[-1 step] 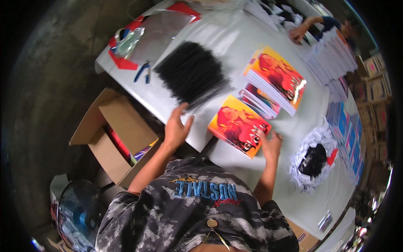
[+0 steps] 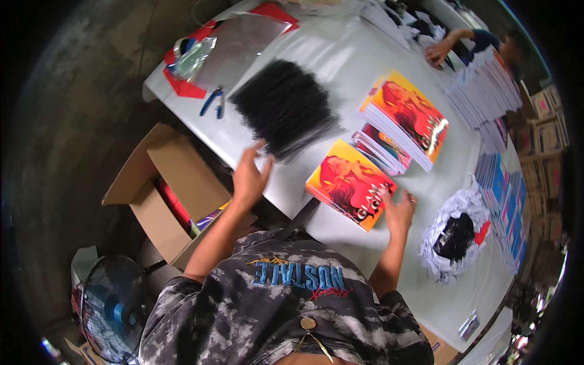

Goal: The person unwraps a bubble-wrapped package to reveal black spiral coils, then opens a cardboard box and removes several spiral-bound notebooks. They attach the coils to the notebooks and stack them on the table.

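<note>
The step in hand looks like bringing a black coil to the red-and-yellow book (image 2: 347,184), which lies face up at the near edge of the white bench (image 2: 435,304), and I judge that the next move calls for a fine fingertip pinch on just one strand of the pile of black coils (image 2: 283,106). My left grip (image 2: 249,176) is unclosed and empty, its fingers reaching forward to the pile's near edge. My right grip (image 2: 399,213) is loose, fingers spread and thumb over the book's right edge, though I cannot tell if it touches.
</note>
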Demonstrator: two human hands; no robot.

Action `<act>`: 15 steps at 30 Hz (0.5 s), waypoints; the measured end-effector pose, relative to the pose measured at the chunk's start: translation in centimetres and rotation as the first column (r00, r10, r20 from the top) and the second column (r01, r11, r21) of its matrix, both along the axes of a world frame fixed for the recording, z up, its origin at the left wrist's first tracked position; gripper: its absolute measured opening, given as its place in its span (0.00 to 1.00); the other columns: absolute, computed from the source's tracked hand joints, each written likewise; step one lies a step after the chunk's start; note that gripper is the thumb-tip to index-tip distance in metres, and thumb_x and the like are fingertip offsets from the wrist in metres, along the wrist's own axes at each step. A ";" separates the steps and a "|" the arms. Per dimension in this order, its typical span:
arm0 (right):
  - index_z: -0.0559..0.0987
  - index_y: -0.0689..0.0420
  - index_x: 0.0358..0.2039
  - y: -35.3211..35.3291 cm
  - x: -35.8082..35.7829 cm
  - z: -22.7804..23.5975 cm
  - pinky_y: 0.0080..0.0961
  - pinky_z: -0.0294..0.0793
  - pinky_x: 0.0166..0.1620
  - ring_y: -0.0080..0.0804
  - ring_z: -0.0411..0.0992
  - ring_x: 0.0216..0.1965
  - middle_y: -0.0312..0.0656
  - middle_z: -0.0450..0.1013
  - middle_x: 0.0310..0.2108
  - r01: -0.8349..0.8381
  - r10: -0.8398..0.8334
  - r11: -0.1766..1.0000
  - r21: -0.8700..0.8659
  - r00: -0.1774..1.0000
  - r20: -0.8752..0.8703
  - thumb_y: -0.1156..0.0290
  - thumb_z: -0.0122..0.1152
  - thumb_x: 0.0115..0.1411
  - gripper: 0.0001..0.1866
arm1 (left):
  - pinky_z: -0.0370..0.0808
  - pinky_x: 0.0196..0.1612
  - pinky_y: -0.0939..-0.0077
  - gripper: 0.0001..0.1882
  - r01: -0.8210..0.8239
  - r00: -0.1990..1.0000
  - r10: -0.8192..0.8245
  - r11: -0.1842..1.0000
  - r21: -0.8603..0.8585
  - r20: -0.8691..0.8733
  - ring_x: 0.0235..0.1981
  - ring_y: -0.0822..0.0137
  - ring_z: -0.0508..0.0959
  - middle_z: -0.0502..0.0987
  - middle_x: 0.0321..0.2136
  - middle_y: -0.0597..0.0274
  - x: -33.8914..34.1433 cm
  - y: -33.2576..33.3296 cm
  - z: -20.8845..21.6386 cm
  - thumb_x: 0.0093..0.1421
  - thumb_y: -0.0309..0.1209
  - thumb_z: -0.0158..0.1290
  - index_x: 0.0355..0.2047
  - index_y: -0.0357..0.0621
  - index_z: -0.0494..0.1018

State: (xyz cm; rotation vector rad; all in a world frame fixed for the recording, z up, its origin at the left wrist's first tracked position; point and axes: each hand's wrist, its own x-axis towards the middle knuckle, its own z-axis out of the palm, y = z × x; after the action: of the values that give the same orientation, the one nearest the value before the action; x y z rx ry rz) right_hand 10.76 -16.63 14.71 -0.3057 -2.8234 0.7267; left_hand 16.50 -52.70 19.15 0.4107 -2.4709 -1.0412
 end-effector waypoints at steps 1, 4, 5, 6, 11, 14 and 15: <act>0.76 0.61 0.46 -0.8 -0.3 1.6 0.40 0.66 0.50 0.47 0.67 0.48 0.57 0.66 0.49 -0.011 0.012 0.998 -0.055 1.000 0.013 0.45 0.64 0.48 0.34 | 0.72 0.44 0.65 0.22 -0.111 0.993 0.108 0.992 -0.054 -0.051 0.42 0.57 0.75 0.73 0.44 0.51 -1.1 -2.7 0.0 0.56 0.36 0.55 0.50 0.43 0.68; 0.77 0.61 0.42 -2.7 -0.9 7.8 0.33 0.71 0.42 0.37 0.72 0.37 0.46 0.74 0.38 -0.056 0.048 0.979 -0.197 0.998 -0.045 0.56 0.65 0.51 0.24 | 0.70 0.47 0.63 0.23 -0.348 0.937 0.346 0.903 -0.252 -0.054 0.46 0.52 0.72 0.70 0.47 0.49 -5.9 -11.7 0.5 0.55 0.38 0.55 0.50 0.44 0.69; 0.77 0.61 0.40 -3.4 -1.2 8.8 0.31 0.70 0.41 0.35 0.72 0.35 0.45 0.75 0.35 -0.116 0.095 0.951 -0.288 0.992 -0.087 0.58 0.65 0.52 0.21 | 0.69 0.49 0.61 0.24 -0.412 0.910 0.400 0.840 -0.353 -0.112 0.48 0.50 0.70 0.69 0.48 0.49 -7.2 -14.7 -0.7 0.54 0.40 0.55 0.50 0.45 0.69; 0.77 0.61 0.39 -7.6 1.2 9.1 0.29 0.70 0.41 0.33 0.72 0.34 0.44 0.75 0.33 -0.161 0.093 0.897 -0.412 0.979 -0.179 0.61 0.65 0.52 0.19 | 0.68 0.50 0.58 0.24 -0.426 0.901 0.419 0.798 -0.426 -0.115 0.50 0.49 0.68 0.68 0.49 0.50 -7.4 -20.4 0.4 0.54 0.41 0.55 0.49 0.45 0.69; 0.78 0.61 0.38 -8.9 2.9 11.0 0.24 0.69 0.39 0.26 0.70 0.31 0.41 0.74 0.28 -0.324 0.209 0.825 -0.464 0.936 -0.282 0.68 0.65 0.53 0.14 | 0.72 0.42 0.55 0.16 -0.432 0.839 0.529 0.790 -0.435 0.127 0.40 0.49 0.76 0.76 0.39 0.49 -7.2 -26.9 -4.3 0.55 0.37 0.51 0.40 0.40 0.73; 0.77 0.60 0.42 -5.4 5.3 8.6 0.23 0.69 0.40 0.24 0.71 0.32 0.39 0.74 0.29 -0.244 0.079 0.844 -0.478 0.938 -0.338 0.71 0.63 0.54 0.14 | 0.73 0.38 0.62 0.12 -0.519 0.809 0.507 0.854 0.043 -0.298 0.31 0.52 0.77 0.78 0.29 0.50 -8.8 -22.0 1.3 0.57 0.33 0.54 0.34 0.37 0.76; 0.77 0.60 0.43 -4.8 5.9 8.0 0.23 0.70 0.41 0.24 0.71 0.33 0.39 0.74 0.29 -0.228 0.049 0.839 -0.494 0.936 -0.348 0.72 0.62 0.55 0.14 | 0.73 0.38 0.64 0.11 -0.425 0.779 0.399 0.903 0.060 -0.484 0.31 0.53 0.77 0.78 0.29 0.51 -9.1 -19.3 3.7 0.57 0.33 0.55 0.35 0.37 0.76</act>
State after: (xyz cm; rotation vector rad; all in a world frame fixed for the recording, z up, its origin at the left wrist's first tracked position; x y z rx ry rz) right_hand 16.67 -21.43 22.72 -0.0452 -2.3037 1.4477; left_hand 7.44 -71.97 22.81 0.5649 -1.8382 -0.7726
